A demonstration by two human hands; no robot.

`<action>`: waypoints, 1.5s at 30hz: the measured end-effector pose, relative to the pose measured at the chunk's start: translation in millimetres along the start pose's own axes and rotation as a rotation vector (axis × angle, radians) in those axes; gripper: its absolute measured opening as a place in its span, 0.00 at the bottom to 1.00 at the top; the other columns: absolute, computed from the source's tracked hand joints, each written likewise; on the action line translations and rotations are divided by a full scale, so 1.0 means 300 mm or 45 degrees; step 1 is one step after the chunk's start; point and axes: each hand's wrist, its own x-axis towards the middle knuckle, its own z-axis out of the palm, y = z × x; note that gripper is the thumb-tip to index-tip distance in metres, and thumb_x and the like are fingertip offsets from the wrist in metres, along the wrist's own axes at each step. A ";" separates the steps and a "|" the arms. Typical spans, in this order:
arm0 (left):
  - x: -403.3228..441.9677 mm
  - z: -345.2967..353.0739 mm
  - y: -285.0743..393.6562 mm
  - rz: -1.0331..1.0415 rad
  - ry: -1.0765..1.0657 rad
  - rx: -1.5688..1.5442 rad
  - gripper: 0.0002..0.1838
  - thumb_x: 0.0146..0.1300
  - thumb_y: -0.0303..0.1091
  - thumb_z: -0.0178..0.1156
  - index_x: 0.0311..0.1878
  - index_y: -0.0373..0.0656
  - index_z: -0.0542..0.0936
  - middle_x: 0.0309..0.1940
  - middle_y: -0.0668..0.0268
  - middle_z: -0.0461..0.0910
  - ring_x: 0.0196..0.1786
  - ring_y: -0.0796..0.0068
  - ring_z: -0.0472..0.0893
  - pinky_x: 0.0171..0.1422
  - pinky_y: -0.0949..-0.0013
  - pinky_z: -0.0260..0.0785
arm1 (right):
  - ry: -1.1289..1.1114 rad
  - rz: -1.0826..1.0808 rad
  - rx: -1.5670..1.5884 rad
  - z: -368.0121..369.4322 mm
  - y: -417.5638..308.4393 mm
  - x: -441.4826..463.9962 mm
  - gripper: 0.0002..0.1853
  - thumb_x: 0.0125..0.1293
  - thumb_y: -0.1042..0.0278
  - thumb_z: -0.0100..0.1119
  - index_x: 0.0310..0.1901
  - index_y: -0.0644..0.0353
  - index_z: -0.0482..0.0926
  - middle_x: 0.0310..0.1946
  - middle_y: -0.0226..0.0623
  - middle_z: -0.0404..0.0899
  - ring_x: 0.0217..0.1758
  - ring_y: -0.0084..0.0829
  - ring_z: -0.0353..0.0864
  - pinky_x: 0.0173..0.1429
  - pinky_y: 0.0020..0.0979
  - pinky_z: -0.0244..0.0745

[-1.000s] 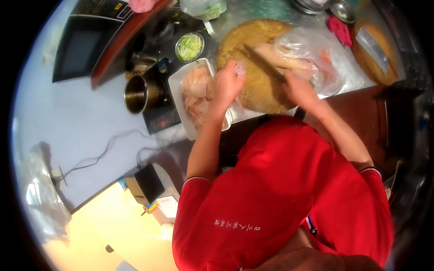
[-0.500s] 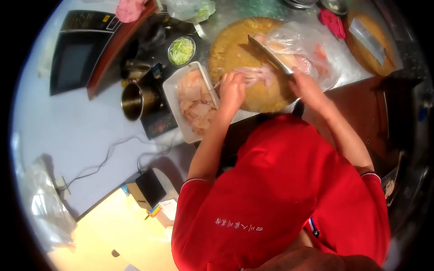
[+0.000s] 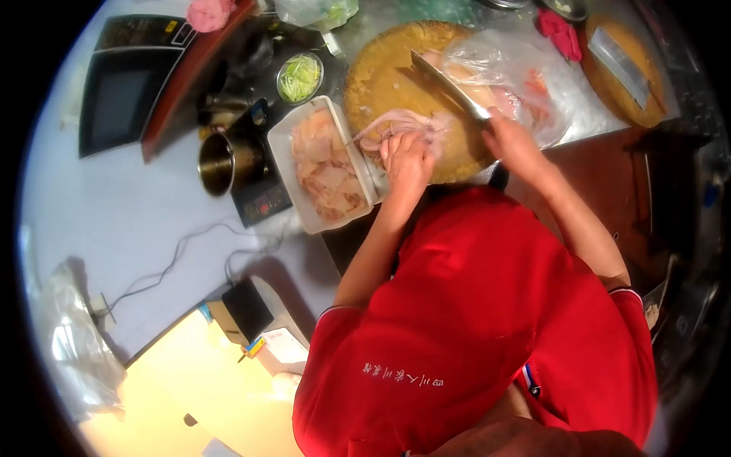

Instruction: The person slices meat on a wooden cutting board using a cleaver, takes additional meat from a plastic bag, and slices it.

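My right hand [image 3: 514,143] is wrapped round the handle of a cleaver [image 3: 451,85], its blade slanting up and left over the round wooden chopping board [image 3: 381,72]. On the board's near side, my left hand [image 3: 410,160] has its fingers curled on a pile of pale pink raw meat [image 3: 400,120]. Strands of that meat trail left toward the board's edge. Just left of the board stands a white plastic tub [image 3: 285,164] holding thin slices of raw meat [image 3: 327,171]. A clear plastic bag [image 3: 487,61] with more raw meat lies behind the cleaver.
A bowl of shredded green vegetable [image 3: 299,78] sits behind the tub. To the left are a metal pot [image 3: 217,165] and a black cooker [image 3: 263,199]. A second board [image 3: 647,110] carrying another cleaver [image 3: 618,67] and a pink cloth [image 3: 560,34] lie at the right.
My left hand has shifted right, away from the tub and onto the meat. The meat strands now spread out to its left. My right hand keeps the cleaver in nearly the same place.
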 end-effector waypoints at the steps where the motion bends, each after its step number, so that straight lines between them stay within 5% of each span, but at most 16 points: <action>1: 0.005 -0.014 0.004 0.007 0.013 0.053 0.03 0.56 0.25 0.69 0.34 0.39 0.86 0.49 0.62 0.87 0.57 0.56 0.81 0.65 0.52 0.67 | -0.017 0.015 -0.005 -0.001 0.001 0.001 0.13 0.72 0.71 0.63 0.49 0.66 0.69 0.39 0.63 0.83 0.46 0.66 0.83 0.50 0.58 0.77; 12: -0.006 -0.072 -0.013 -0.119 0.019 0.074 0.05 0.58 0.24 0.68 0.38 0.39 0.84 0.45 0.58 0.84 0.53 0.51 0.79 0.62 0.51 0.68 | 0.008 -0.121 0.049 -0.026 -0.051 -0.040 0.15 0.71 0.72 0.64 0.51 0.65 0.69 0.40 0.61 0.83 0.44 0.66 0.83 0.50 0.57 0.77; 20: 0.020 -0.005 0.022 -0.173 -0.038 -0.144 0.16 0.58 0.23 0.66 0.51 0.35 0.86 0.52 0.50 0.81 0.56 0.43 0.76 0.62 0.45 0.70 | -0.336 -0.245 -0.037 0.000 -0.132 -0.081 0.11 0.72 0.72 0.60 0.49 0.63 0.69 0.38 0.57 0.82 0.38 0.61 0.85 0.42 0.55 0.81; 29: 0.034 0.013 0.019 -0.188 -0.113 -0.057 0.24 0.58 0.27 0.65 0.60 0.44 0.86 0.58 0.57 0.82 0.58 0.49 0.77 0.63 0.48 0.69 | -0.336 -0.226 -0.326 0.016 -0.149 -0.091 0.12 0.68 0.78 0.56 0.51 0.63 0.70 0.40 0.56 0.81 0.37 0.58 0.87 0.39 0.53 0.83; 32: 0.028 0.024 0.011 -0.189 -0.090 -0.071 0.22 0.58 0.27 0.64 0.58 0.43 0.86 0.59 0.57 0.82 0.58 0.50 0.77 0.64 0.47 0.68 | -0.356 -0.224 -0.356 0.053 -0.127 -0.058 0.10 0.72 0.75 0.56 0.51 0.61 0.69 0.38 0.57 0.82 0.34 0.58 0.85 0.35 0.55 0.78; 38: -0.013 0.060 -0.037 -0.189 -0.163 -0.115 0.14 0.58 0.27 0.64 0.48 0.40 0.85 0.57 0.57 0.82 0.60 0.50 0.78 0.64 0.48 0.70 | -0.364 -0.173 -0.288 0.128 -0.190 0.160 0.11 0.71 0.75 0.53 0.53 0.65 0.70 0.37 0.60 0.86 0.39 0.60 0.87 0.42 0.57 0.81; 45: -0.033 0.027 -0.040 -0.110 0.040 -0.195 0.14 0.56 0.23 0.65 0.46 0.37 0.85 0.54 0.57 0.82 0.59 0.50 0.79 0.66 0.51 0.71 | -0.189 -0.323 -0.082 0.110 -0.103 0.227 0.13 0.73 0.69 0.61 0.52 0.65 0.71 0.35 0.60 0.85 0.41 0.64 0.85 0.45 0.57 0.79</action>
